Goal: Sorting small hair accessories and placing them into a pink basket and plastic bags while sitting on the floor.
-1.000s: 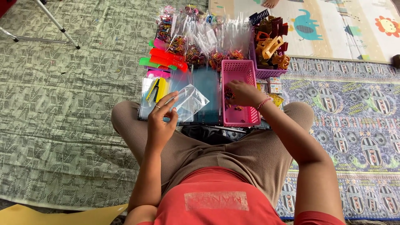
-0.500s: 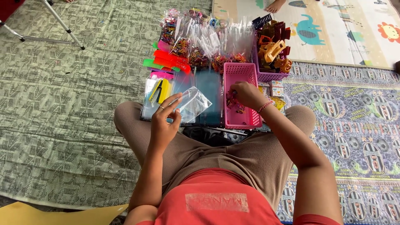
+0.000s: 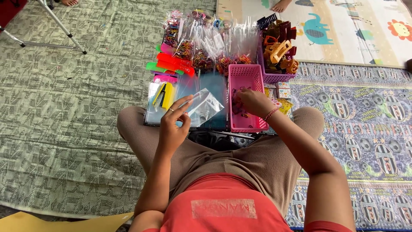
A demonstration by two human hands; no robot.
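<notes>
We have little free room in front of us. Our left hand (image 3: 174, 124) holds a clear plastic bag (image 3: 201, 105) above the flat blue sheet (image 3: 212, 86), and our right hand (image 3: 253, 102) sits inside the pink basket (image 3: 246, 75), whose walls hem it in. Beyond, a dense row of packed clear bags (image 3: 214, 43) blocks the way forward, and the purple basket of hair claws (image 3: 279, 51) closes the far right. The yellow stapler (image 3: 164, 94) and neon strips (image 3: 171, 64) crowd the left. Open passage lies out on the green mat (image 3: 64, 107) to our left and on the patterned mat (image 3: 365, 111) to our right; the metal stand legs (image 3: 60, 28) stand well apart.
</notes>
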